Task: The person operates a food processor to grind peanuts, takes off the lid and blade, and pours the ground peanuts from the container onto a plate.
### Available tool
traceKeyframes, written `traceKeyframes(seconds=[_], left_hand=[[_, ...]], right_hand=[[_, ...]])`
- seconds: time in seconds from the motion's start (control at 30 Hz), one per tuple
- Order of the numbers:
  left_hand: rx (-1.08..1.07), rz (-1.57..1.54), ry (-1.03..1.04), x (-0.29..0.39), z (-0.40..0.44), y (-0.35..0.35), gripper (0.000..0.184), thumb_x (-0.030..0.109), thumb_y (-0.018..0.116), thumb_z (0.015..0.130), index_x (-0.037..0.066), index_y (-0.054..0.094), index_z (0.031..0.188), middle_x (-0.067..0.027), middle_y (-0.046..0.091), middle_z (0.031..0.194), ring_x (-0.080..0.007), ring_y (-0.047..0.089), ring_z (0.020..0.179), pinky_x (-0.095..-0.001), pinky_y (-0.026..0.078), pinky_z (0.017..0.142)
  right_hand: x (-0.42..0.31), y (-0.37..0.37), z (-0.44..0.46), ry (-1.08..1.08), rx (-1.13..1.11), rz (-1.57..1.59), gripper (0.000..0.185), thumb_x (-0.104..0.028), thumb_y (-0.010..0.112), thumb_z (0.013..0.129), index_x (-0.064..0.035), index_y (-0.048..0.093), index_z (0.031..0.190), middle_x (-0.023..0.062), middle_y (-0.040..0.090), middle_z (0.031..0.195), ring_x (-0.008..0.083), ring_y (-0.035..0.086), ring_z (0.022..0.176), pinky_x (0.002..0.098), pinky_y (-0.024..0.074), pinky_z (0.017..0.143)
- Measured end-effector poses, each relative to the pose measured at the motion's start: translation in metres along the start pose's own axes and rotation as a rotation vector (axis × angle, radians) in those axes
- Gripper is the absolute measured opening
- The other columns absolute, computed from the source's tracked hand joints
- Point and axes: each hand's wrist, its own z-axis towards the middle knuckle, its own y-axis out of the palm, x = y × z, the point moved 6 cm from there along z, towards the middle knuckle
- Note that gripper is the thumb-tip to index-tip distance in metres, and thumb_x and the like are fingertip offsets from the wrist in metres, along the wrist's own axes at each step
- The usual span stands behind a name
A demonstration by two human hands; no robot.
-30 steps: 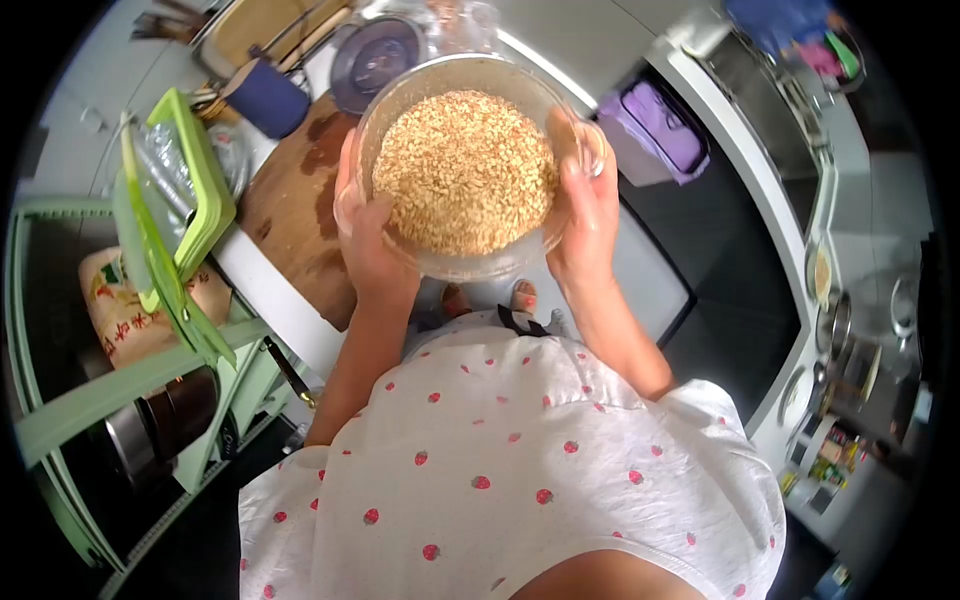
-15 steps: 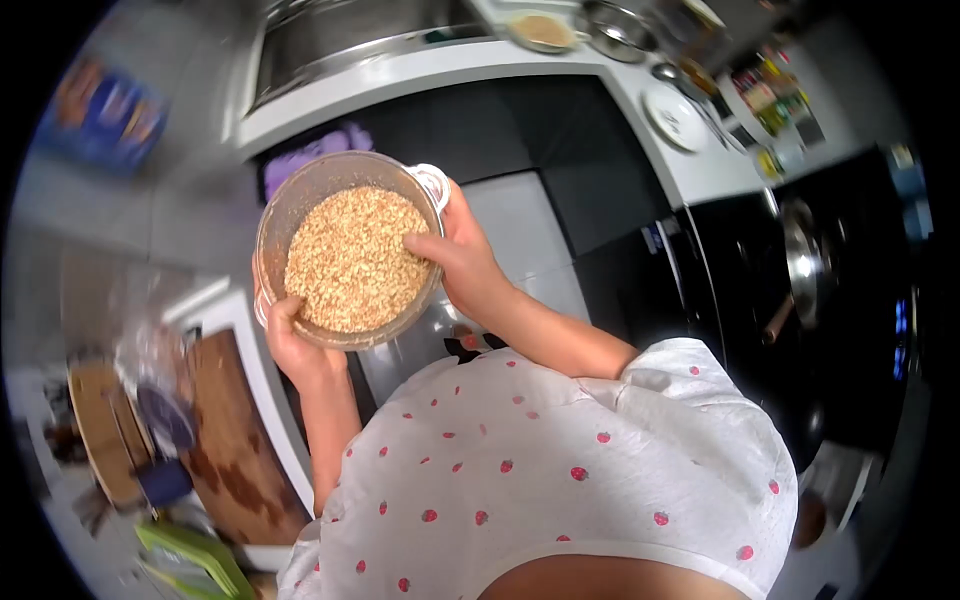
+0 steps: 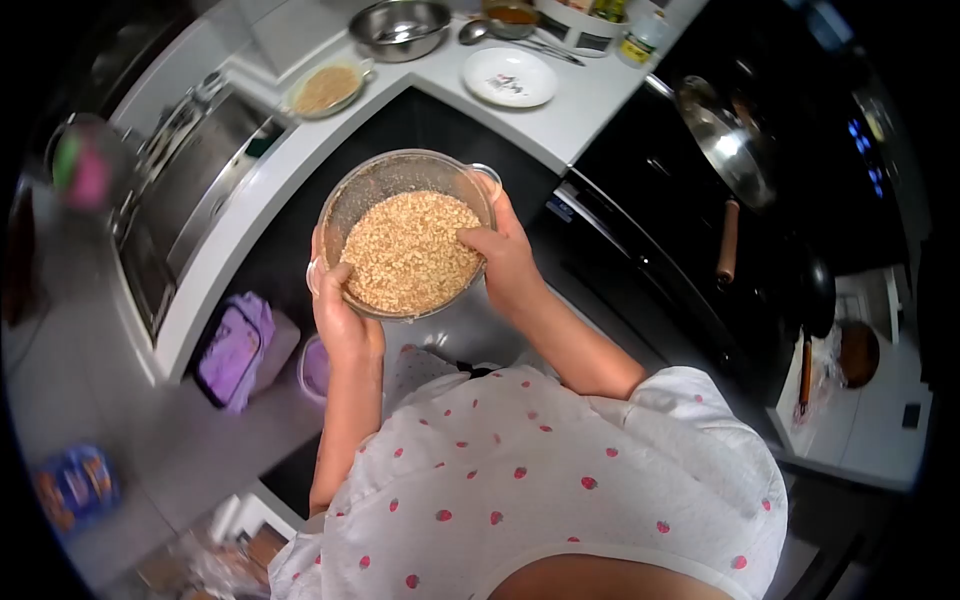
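Note:
My left hand (image 3: 345, 318) grips the left side of a clear, two-handled bowl (image 3: 368, 192), its thumb over the rim. On the opposite side, my right hand (image 3: 512, 262) holds the bowl by its handle area, thumb inside against the contents. Pale tan, coarsely chopped bits (image 3: 412, 250) fill the lower part; they look like crushed nuts or grain, but I cannot tell which. The bowl is held in the air in front of my body, its opening facing me. Most of my fingers are hidden beneath it.
On the white counter (image 3: 430, 80) are a dish of fine tan crumbs (image 3: 328, 90), a metal bowl (image 3: 400, 30) and a white plate (image 3: 510, 78). A sink (image 3: 205, 170) lies left. A wooden-handled pan (image 3: 735, 150) rests on the black stove at right. A purple-lined bin (image 3: 235, 350) stands below.
My view has turned to the right, bringing the counter corner and stove closer to the middle. Both hands still hold the bowl, which appears slightly further right in view.

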Motion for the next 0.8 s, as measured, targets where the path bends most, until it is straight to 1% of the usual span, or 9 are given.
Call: traceKeyframes(seconds=[0.07, 0.13, 0.23, 0.37, 0.43, 0.5, 0.53, 0.63, 0.8], left_hand=[[-0.074, -0.009, -0.039, 0.002, 0.0, 0.004, 0.041, 0.006, 0.042, 0.08, 0.0, 0.04, 0.12, -0.0122, 0.047, 0.119, -0.0251, 0.047, 0.11, -0.0369, 0.038, 0.094], [-0.129, -0.053, -0.107, 0.007, -0.003, 0.012, 0.047, 0.005, 0.042, 0.079, -0.001, 0.037, 0.126, -0.0121, 0.044, 0.123, -0.0225, 0.041, 0.116, -0.0351, 0.031, 0.099], [-0.26, -0.058, -0.173, 0.004, 0.003, 0.009, 0.042, 0.01, 0.044, 0.083, 0.0, 0.038, 0.124, -0.0094, 0.045, 0.121, -0.0201, 0.041, 0.114, -0.0349, 0.031, 0.098], [-0.305, -0.005, -0.192, 0.006, 0.007, 0.005, 0.035, 0.014, 0.045, 0.086, 0.003, 0.041, 0.119, -0.0051, 0.044, 0.116, -0.0159, 0.04, 0.111, -0.0305, 0.03, 0.095], [-0.394, 0.044, -0.144, -0.008, 0.027, -0.001, 0.039, 0.019, 0.047, 0.086, 0.004, 0.041, 0.122, -0.0081, 0.045, 0.123, -0.0193, 0.04, 0.116, -0.0342, 0.031, 0.098], [-0.375, 0.019, -0.225, -0.019, 0.034, -0.001, 0.038, 0.022, 0.051, 0.085, 0.006, 0.043, 0.119, -0.0065, 0.047, 0.118, -0.0168, 0.042, 0.113, -0.0323, 0.03, 0.097], [-0.485, 0.305, -0.028, -0.023, 0.047, 0.004, 0.036, 0.027, 0.053, 0.084, 0.008, 0.045, 0.113, -0.0048, 0.048, 0.113, -0.0152, 0.043, 0.109, -0.0312, 0.031, 0.093], [-0.367, 0.052, -0.363, -0.061, 0.062, 0.029, 0.033, 0.029, 0.054, 0.083, 0.01, 0.043, 0.108, -0.0036, 0.047, 0.111, -0.0141, 0.044, 0.106, -0.0296, 0.033, 0.088], [-0.247, -0.068, -0.498, -0.126, 0.095, 0.07, 0.036, 0.031, 0.052, 0.085, 0.012, 0.042, 0.113, -0.0036, 0.046, 0.115, -0.014, 0.042, 0.109, -0.0306, 0.032, 0.092]], right_hand=[[-0.014, 0.004, -0.011, -0.041, 0.059, -0.066, 0.061, 0.002, 0.046, 0.07, -0.0028, 0.032, 0.13, 0.0099, 0.041, 0.126, 0.0197, 0.038, 0.117, 0.0302, 0.0276, 0.099], [-0.021, 0.004, -0.016, -0.105, 0.108, -0.078, 0.062, 0.003, 0.046, 0.069, -0.0023, 0.032, 0.129, 0.0101, 0.041, 0.126, 0.0199, 0.038, 0.117, 0.0302, 0.0277, 0.099], [-0.03, 0.012, -0.023, -0.193, 0.157, -0.081, 0.061, 0.005, 0.045, 0.068, -0.0008, 0.035, 0.128, 0.0114, 0.043, 0.123, 0.0213, 0.041, 0.115, 0.0304, 0.0297, 0.097], [-0.027, 0.014, -0.028, -0.123, 0.307, -0.046, 0.06, 0.007, 0.045, 0.067, 0.0021, 0.037, 0.127, 0.0169, 0.045, 0.124, 0.0262, 0.044, 0.113, 0.0317, 0.033, 0.096], [-0.021, 0.011, -0.021, -0.195, 0.362, -0.124, 0.058, 0.005, 0.046, 0.069, 0.004, 0.036, 0.127, 0.0188, 0.043, 0.126, 0.0272, 0.043, 0.115, 0.0321, 0.0329, 0.097], [-0.022, 0.009, -0.014, -0.205, 0.423, -0.126, 0.054, 0.007, 0.046, 0.068, 0.0055, 0.04, 0.121, 0.0169, 0.05, 0.113, 0.0235, 0.05, 0.102, 0.0299, 0.0383, 0.088], [-0.023, 0.003, -0.003, -0.175, 0.43, -0.166, 0.053, 0.007, 0.046, 0.069, 0.0076, 0.039, 0.122, 0.0174, 0.05, 0.113, 0.0242, 0.049, 0.103, 0.0297, 0.0381, 0.089], [-0.039, -0.032, 0.036, -0.155, 0.458, -0.209, 0.051, 0.003, 0.047, 0.072, 0.0092, 0.039, 0.122, 0.0174, 0.05, 0.113, 0.0248, 0.051, 0.1, 0.0309, 0.0381, 0.089], [-0.063, -0.079, 0.113, -0.005, 0.488, -0.378, 0.045, 0.0, 0.048, 0.073, 0.0073, 0.045, 0.118, 0.0163, 0.053, 0.113, 0.0236, 0.05, 0.105, 0.0306, 0.0383, 0.092]])
